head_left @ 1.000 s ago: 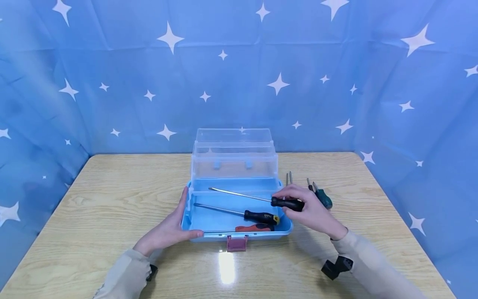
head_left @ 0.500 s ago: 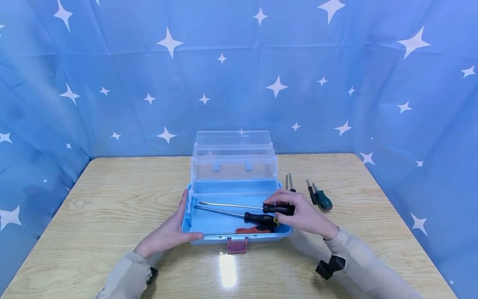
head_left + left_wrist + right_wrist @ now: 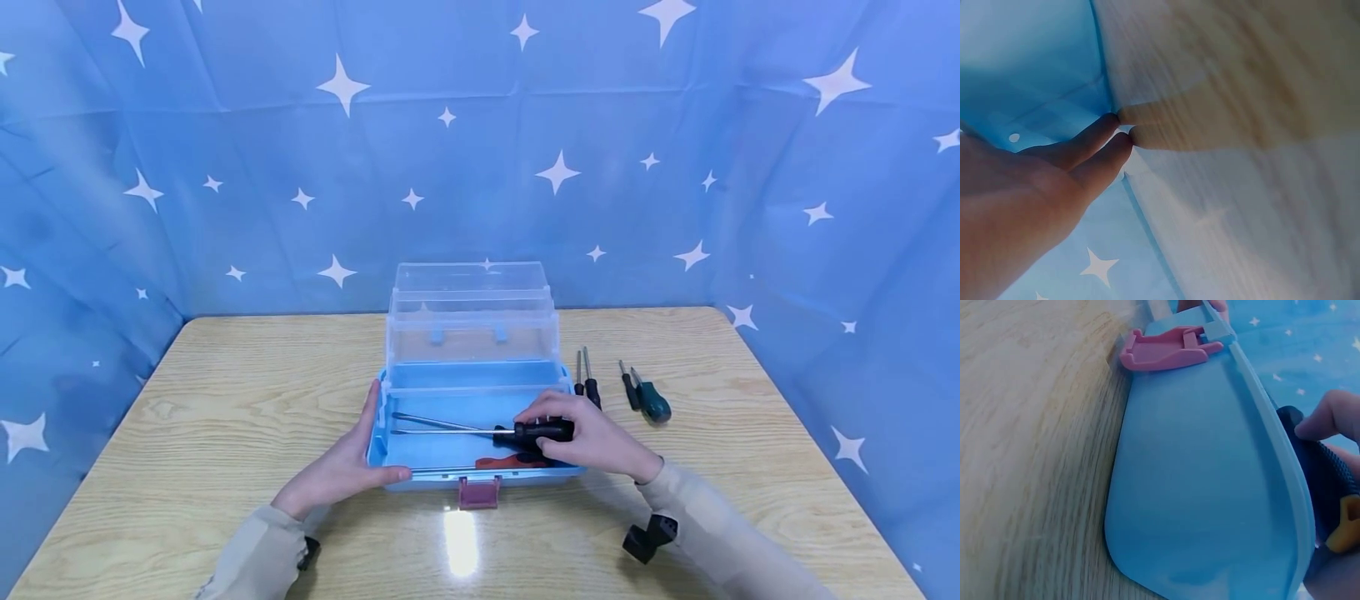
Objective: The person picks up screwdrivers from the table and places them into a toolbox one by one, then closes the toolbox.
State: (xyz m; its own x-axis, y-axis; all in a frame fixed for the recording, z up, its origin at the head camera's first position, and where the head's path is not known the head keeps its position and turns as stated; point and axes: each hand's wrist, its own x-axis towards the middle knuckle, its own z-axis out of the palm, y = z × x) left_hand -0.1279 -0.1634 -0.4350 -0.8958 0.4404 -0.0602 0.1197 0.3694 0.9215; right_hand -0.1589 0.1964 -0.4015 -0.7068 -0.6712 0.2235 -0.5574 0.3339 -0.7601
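A light-blue toolbox point(image 3: 442, 480) stands on the table with its clear lid point(image 3: 472, 337) raised. My left hand point(image 3: 337, 475) lies against its left end, fingers straight along the side and thumb on the front rim. My right hand point(image 3: 596, 437) pinches a black-handled screwdriver point(image 3: 542, 430) low inside the toolbox, shaft pointing left. In the right wrist view, that hand is beside a black handle point(image 3: 1316, 462) with a yellow part. Beneath the held one lies another black-handled screwdriver point(image 3: 420, 418), its handle mostly hidden. A red-handled screwdriver point(image 3: 506, 462) lies along the front wall.
Right of the toolbox, two slim dark screwdrivers point(image 3: 591, 387), a small black one point(image 3: 630, 390) and a stubby green-handled one point(image 3: 654, 403) lie on the wooden table point(image 3: 247, 392). A pink latch point(image 3: 478, 493) hangs at the toolbox front. Star-patterned blue cloth surrounds the table.
My right hand has moved left and down, bringing the black screwdriver from above the toolbox to just over the other black one. The left hand has stayed at the toolbox's left end.
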